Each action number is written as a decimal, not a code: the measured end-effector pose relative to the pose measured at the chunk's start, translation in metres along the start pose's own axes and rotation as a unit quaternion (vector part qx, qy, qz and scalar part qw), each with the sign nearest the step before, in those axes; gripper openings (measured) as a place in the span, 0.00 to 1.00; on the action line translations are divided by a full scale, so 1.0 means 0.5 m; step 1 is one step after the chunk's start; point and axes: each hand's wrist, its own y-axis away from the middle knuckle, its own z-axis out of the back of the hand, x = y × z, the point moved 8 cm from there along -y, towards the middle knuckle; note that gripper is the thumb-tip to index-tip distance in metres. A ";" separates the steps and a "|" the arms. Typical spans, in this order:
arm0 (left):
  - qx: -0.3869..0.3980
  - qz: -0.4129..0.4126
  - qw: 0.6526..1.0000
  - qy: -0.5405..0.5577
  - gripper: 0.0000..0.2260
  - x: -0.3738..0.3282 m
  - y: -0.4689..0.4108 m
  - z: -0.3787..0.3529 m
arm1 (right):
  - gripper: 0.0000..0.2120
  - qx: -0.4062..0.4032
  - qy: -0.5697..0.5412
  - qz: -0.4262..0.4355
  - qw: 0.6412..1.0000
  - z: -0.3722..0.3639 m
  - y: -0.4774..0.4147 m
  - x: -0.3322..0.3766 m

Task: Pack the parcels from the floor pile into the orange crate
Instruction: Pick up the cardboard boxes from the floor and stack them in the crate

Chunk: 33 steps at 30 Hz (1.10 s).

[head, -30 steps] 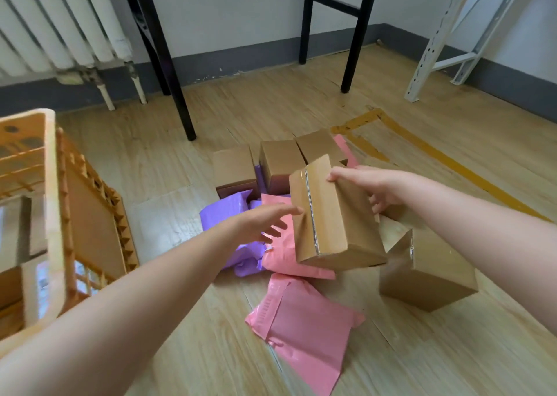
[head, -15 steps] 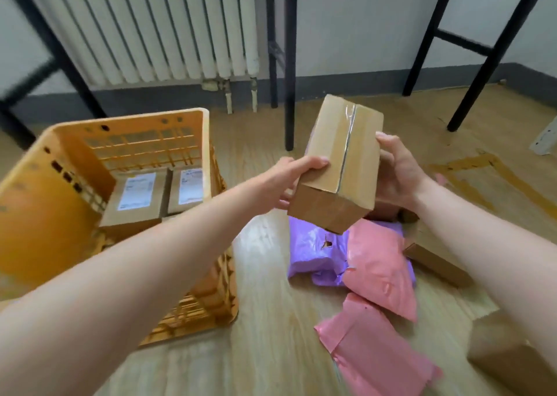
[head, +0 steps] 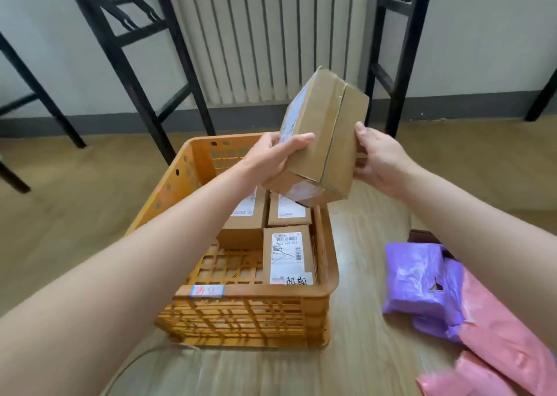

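Observation:
A brown cardboard box with a taped seam hangs tilted above the far right corner of the orange crate. My left hand grips its left side and my right hand holds its right side. Inside the crate lie three labelled cardboard boxes, packed along its right and far side. On the floor to the right lie a purple mailer bag and pink mailer bags.
A white radiator stands on the wall behind the crate. Black metal table legs rise at the left and right of it. The floor is light wood planks.
Both hands carried the box from the floor pile leftward to above the crate. The view swung left, so the crate now sits in the centre and the pile at the right edge.

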 end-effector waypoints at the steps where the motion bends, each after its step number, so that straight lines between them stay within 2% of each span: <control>1: -0.018 0.008 1.000 -0.004 0.44 0.010 0.002 0.029 | 0.16 0.009 0.011 0.005 1.000 -0.028 -0.005 -0.004; 5: -0.118 0.032 0.992 -0.029 0.48 0.064 0.040 0.134 | 0.13 0.043 0.049 0.017 0.998 -0.139 -0.016 -0.022; 8: -0.168 0.069 0.981 -0.062 0.51 0.116 0.078 0.184 | 0.15 0.032 0.109 0.014 0.993 -0.204 -0.019 -0.046; 12: -0.202 0.104 0.971 -0.068 0.40 0.156 0.102 0.209 | 0.17 -0.002 0.176 -0.026 0.984 -0.253 -0.029 -0.111; 14: -0.204 0.133 0.967 -0.079 0.39 0.187 0.112 0.212 | 0.18 -0.004 0.200 -0.060 0.978 -0.271 -0.034 -0.154; 16: -0.202 0.160 0.963 -0.082 0.40 0.230 0.122 0.219 | 0.29 -0.006 0.208 -0.106 0.972 -0.288 -0.039 -0.204; 18: -0.196 0.188 0.959 -0.084 0.42 0.272 0.130 0.230 | 0.49 -0.011 0.197 -0.172 0.965 -0.300 -0.049 -0.271; 19: -0.190 0.199 0.957 -0.089 0.43 0.293 0.134 0.234 | 0.57 -0.006 0.192 -0.202 0.960 -0.313 -0.038 -0.293; 20: -0.184 0.209 0.956 -0.097 0.43 0.309 0.136 0.237 | 0.59 0.007 0.183 -0.232 0.955 -0.326 -0.023 -0.311; 22: -0.174 0.224 0.951 -0.120 0.42 0.335 0.141 0.241 | 0.48 0.044 0.167 -0.274 0.946 -0.354 0.015 -0.331; 24: -0.156 0.248 0.946 -0.142 0.40 0.361 0.142 0.242 | 0.34 0.083 0.171 -0.285 0.939 -0.367 0.031 -0.354; 26: -0.121 0.279 0.939 -0.159 0.39 0.387 0.142 0.240 | 0.24 0.105 0.191 -0.294 0.930 -0.369 0.039 -0.369; 28: -0.088 0.302 0.935 -0.164 0.38 0.406 0.144 0.235 | 0.20 0.125 0.217 -0.312 0.917 -0.371 0.044 -0.380; 33: -0.031 0.320 0.925 -0.202 0.30 0.420 0.143 0.221 | 0.17 0.150 0.265 -0.347 0.887 -0.363 0.041 -0.409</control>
